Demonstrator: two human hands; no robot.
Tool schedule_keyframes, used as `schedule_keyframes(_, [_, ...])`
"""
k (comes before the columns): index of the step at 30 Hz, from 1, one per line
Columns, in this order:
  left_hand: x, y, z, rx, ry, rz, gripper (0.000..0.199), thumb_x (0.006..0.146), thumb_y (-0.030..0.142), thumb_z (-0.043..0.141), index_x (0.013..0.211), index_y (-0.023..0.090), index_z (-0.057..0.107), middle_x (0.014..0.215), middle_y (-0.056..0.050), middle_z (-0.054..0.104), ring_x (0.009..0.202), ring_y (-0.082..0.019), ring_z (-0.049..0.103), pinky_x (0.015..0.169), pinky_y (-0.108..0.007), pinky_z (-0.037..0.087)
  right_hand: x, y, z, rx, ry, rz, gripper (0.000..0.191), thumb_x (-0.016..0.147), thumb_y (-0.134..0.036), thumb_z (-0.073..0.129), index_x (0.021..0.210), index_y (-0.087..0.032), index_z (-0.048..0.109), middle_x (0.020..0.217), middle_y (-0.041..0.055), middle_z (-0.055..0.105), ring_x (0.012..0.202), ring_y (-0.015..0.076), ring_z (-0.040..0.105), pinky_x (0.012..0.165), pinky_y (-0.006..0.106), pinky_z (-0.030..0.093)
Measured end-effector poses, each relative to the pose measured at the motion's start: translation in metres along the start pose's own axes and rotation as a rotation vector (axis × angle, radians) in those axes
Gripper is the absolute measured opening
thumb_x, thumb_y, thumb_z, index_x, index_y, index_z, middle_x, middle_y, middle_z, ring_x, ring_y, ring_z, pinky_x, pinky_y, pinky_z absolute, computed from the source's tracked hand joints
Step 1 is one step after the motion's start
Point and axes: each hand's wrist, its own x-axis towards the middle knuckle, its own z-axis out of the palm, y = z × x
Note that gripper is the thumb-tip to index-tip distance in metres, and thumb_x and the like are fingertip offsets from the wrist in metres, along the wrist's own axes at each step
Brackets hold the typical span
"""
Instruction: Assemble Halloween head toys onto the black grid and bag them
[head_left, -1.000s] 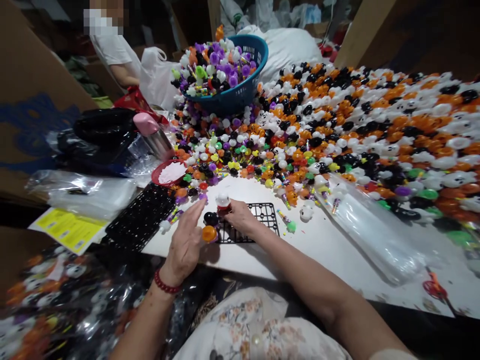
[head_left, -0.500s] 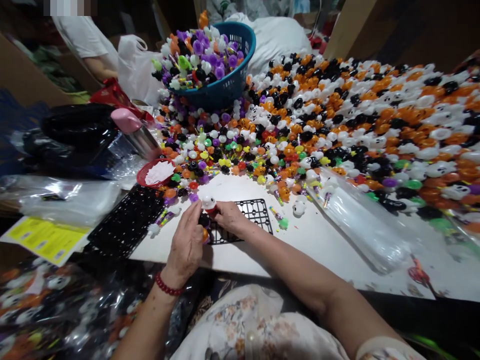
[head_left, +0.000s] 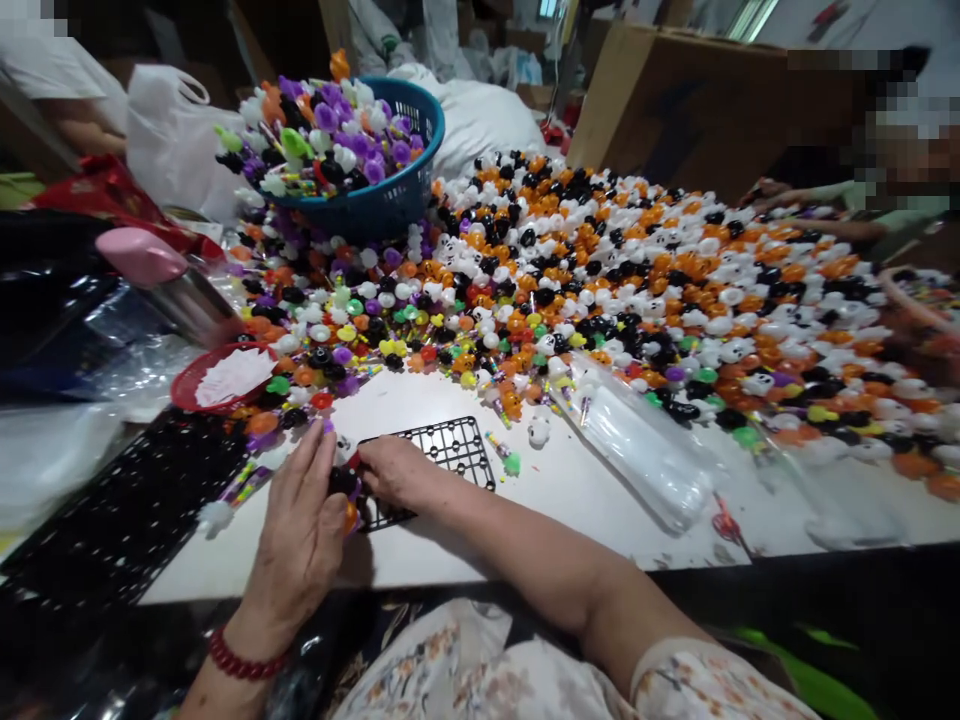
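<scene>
My right hand pinches the red lower part of a small white-headed plastic toy at the left end of a black plastic grid rack. Stretched flat along the same end is my left hand, fingers extended, its inner side against the toys there. A black toy head and an orange one show between the hands, partly covered. How deep the white-headed toy sits in the rack is hidden by my fingers.
Loose toys heap across the table's back and right. A blue basket overflows with candy-filled ones. Around me lie a red basket of paper slips, stacked black grids, clear bags and a pink-lidded flask. Another person's arm reaches in at right.
The camera has turned right, so everything shifts left and another person appears at right. The white-headed toy sits lower between my hands. My hands keep the same place at the rack.
</scene>
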Motion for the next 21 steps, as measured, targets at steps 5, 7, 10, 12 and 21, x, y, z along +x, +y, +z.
schedule_keyframes(5, [0.004, -0.006, 0.003, 0.081, -0.047, 0.095, 0.054, 0.1, 0.035, 0.034, 0.153, 0.032, 0.028, 0.155, -0.005, 0.039, 0.145, -0.027, 0.031, 0.119, -0.051, 0.022, -0.015, 0.009, -0.005, 0.059, 0.062, -0.059, 0.017, 0.094, -0.023, 0.056, 0.106, -0.018, 0.066, 0.101, 0.0055, 0.071, 0.093, 0.0176, 0.063, 0.08, 0.025, 0.044])
schedule_keyframes(7, [0.002, -0.008, 0.005, 0.09, -0.074, 0.091, 0.053, 0.1, 0.036, 0.035, 0.152, 0.033, 0.029, 0.152, -0.005, 0.043, 0.144, -0.027, 0.033, 0.118, -0.051, 0.023, -0.032, 0.026, -0.023, 0.073, 0.215, -0.027, 0.024, 0.096, -0.023, 0.054, 0.119, -0.018, 0.062, 0.113, 0.007, 0.068, 0.102, 0.017, 0.06, 0.088, 0.025, 0.044])
schedule_keyframes(10, [0.001, -0.007, 0.004, 0.041, -0.075, 0.072, 0.052, 0.1, 0.037, 0.035, 0.151, 0.033, 0.03, 0.155, -0.004, 0.038, 0.144, -0.026, 0.032, 0.118, -0.051, 0.025, -0.065, 0.063, -0.067, -0.17, 0.367, 0.252, 0.024, 0.094, -0.011, 0.049, 0.11, -0.017, 0.065, 0.109, 0.0099, 0.064, 0.102, 0.0207, 0.056, 0.089, 0.03, 0.043])
schedule_keyframes(12, [0.002, -0.005, 0.002, -0.008, -0.04, 0.032, 0.052, 0.1, 0.038, 0.035, 0.151, 0.033, 0.03, 0.159, -0.004, 0.031, 0.145, -0.027, 0.03, 0.119, -0.05, 0.024, -0.083, 0.087, -0.097, -0.385, 0.397, 0.461, 0.026, 0.091, -0.007, 0.049, 0.107, -0.016, 0.067, 0.108, 0.0144, 0.061, 0.101, 0.025, 0.054, 0.086, 0.034, 0.043])
schedule_keyframes(21, [0.003, -0.011, 0.011, -0.053, -0.043, 0.006, 0.052, 0.1, 0.038, 0.038, 0.151, 0.033, 0.032, 0.155, -0.005, 0.038, 0.143, -0.026, 0.034, 0.118, -0.051, 0.028, -0.074, 0.122, -0.123, -0.447, 0.158, 0.297, 0.036, 0.089, -0.014, 0.056, 0.124, -0.02, 0.06, 0.108, 0.0097, 0.058, 0.091, 0.0212, 0.057, 0.073, 0.027, 0.04])
